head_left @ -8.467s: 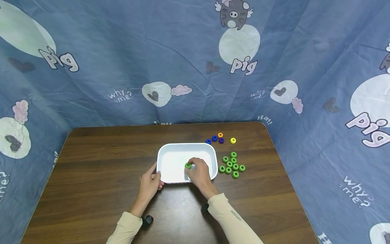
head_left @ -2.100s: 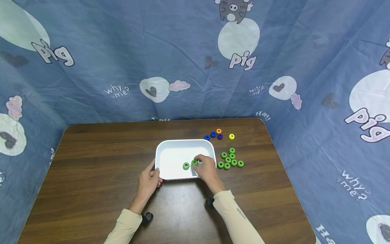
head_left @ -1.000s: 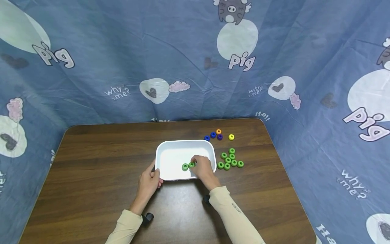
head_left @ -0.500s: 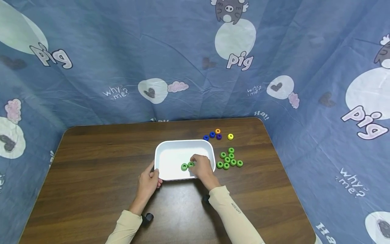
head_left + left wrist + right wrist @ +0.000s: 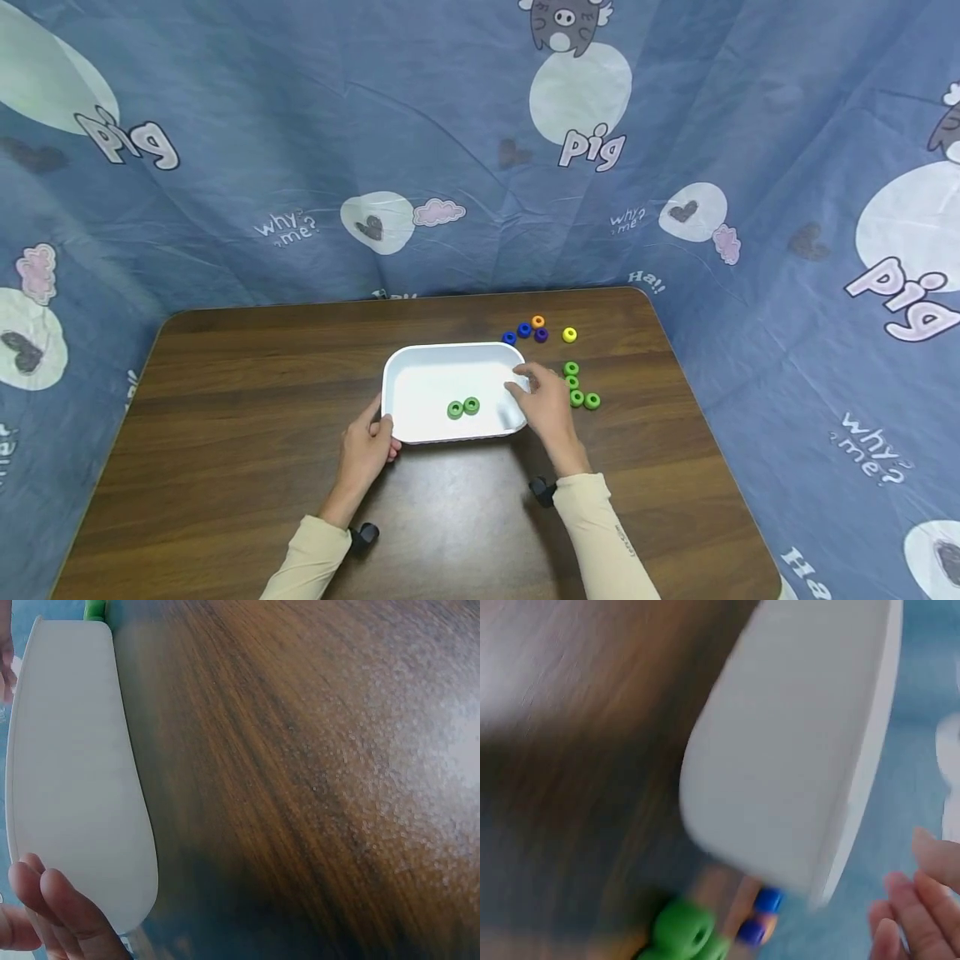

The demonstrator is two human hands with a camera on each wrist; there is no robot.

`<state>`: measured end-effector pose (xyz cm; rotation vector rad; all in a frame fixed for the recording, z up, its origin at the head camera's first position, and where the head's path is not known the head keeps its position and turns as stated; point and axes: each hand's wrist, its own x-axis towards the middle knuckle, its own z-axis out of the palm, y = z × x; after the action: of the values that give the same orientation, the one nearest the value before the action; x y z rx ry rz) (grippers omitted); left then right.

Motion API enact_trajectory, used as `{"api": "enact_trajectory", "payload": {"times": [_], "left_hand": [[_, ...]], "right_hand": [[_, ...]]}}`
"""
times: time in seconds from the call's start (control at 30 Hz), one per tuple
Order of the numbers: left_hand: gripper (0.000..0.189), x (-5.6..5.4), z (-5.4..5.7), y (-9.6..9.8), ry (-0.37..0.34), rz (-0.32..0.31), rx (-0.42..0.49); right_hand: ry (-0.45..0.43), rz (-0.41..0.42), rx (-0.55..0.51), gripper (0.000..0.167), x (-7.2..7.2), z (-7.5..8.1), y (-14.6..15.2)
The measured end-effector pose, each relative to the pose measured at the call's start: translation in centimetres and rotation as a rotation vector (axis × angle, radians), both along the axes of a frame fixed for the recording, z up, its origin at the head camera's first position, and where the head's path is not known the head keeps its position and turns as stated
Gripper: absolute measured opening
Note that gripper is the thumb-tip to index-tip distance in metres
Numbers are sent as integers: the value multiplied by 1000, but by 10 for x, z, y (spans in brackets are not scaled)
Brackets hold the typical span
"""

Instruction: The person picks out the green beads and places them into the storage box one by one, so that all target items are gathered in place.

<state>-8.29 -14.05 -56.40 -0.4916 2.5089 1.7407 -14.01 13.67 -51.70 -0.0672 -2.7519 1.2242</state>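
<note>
In the head view a white rectangular tray [image 5: 420, 392] sits mid-table with two green beads, a left one [image 5: 454, 414] and a right one [image 5: 471, 410], side by side inside. My left hand [image 5: 362, 450] grips the tray's left end, thumb at the rim; in the left wrist view its fingers [image 5: 75, 907] lie against the outer wall. My right hand [image 5: 550, 408] hovers over the tray's right rim, thumb and fingers parted, nothing between them. Beyond it lie loose green beads [image 5: 592, 402], some hidden behind the hand.
Behind the tray's right corner are blue beads [image 5: 524, 330], an orange bead [image 5: 537, 322], a purple bead [image 5: 541, 335] and a yellow bead [image 5: 570, 335]. The brown wooden table [image 5: 262, 375] meets a blue printed cloth [image 5: 450, 150] at its back edge.
My right hand has let go of a second green bead beside the first one in the tray, then moved right to the tray's edge. The left hand has stayed in place.
</note>
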Motion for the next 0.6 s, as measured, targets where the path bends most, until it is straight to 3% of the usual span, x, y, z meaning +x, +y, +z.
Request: {"api": "enact_trajectory", "payload": {"times": [0.1,0.3,0.6], "left_hand": [[53,0,1,0,-10,-3,-10],[54,1,1,0,-25,-18,-35],[54,0,0,0,-31,-16,-45]], "right_hand": [[-8,-100,-87,26,3,-3,25],[-36,-254,-155,26,14,-27,66],[-72,-294,-203,26,28,-57,79]]}}
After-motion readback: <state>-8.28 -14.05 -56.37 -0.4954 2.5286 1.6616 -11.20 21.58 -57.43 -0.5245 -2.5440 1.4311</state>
